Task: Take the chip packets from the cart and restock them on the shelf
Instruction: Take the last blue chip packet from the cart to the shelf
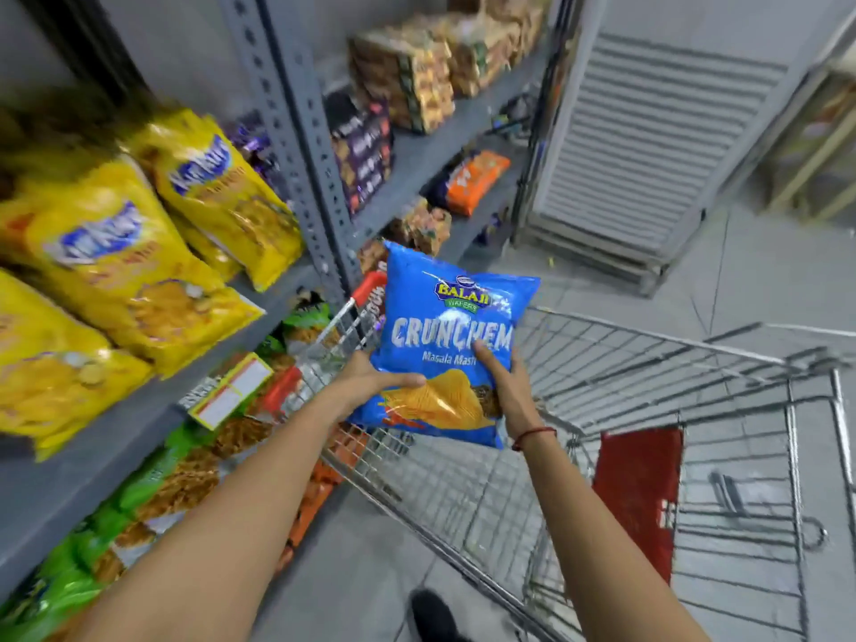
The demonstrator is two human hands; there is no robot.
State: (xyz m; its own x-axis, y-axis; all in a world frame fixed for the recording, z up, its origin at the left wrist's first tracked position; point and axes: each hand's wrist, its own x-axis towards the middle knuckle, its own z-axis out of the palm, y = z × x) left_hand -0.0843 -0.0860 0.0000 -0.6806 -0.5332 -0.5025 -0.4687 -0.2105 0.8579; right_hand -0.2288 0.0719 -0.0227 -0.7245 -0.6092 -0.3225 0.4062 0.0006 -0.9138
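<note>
Both forearms reach forward; left hand (370, 379) and right hand (502, 386) each have their grip clamped on the lower edges of one blue chip packet (447, 335), held upright above the cart (648, 410) rim, just beside the shelf (153, 410). Advice: keep the hold light to avoid crushing chips, swing left, and seat it face-out alongside the yellow packets (139, 252).

A blue chip packet (451, 335), printed with white lettering and a ridged golden chip, is held upright and slightly tilted above the wire cart (648, 410), beside the grey shelf (116, 437).
</note>
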